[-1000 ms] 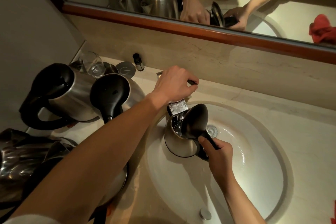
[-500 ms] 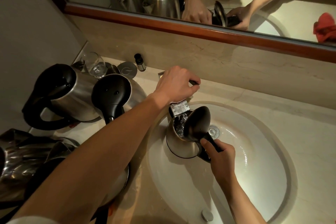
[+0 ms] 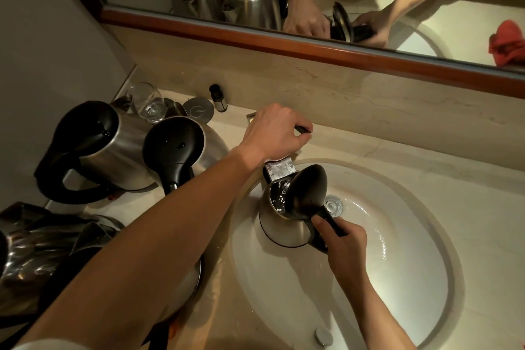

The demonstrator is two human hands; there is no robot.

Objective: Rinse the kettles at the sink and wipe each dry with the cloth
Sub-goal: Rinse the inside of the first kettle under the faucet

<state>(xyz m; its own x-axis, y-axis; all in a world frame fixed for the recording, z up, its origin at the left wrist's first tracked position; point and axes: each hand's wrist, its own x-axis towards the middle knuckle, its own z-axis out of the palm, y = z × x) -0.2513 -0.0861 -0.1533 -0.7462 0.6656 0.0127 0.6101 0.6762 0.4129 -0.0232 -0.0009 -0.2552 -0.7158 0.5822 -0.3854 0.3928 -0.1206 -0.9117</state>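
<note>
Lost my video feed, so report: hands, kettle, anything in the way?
Left hand on the tap handle. Right hand in a closed grip on the open kettle, held under running water in the sink. Nothing in the way.

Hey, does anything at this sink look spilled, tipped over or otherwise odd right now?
Nothing stands out. The open kettle sits upright under the running faucet, held by the right hand; the left hand is on the tap; other kettles stand upright.

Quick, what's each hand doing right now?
Left hand: closed on the tap handle.
Right hand: closed around the handle of the open kettle, held under the running water in the sink.
</note>
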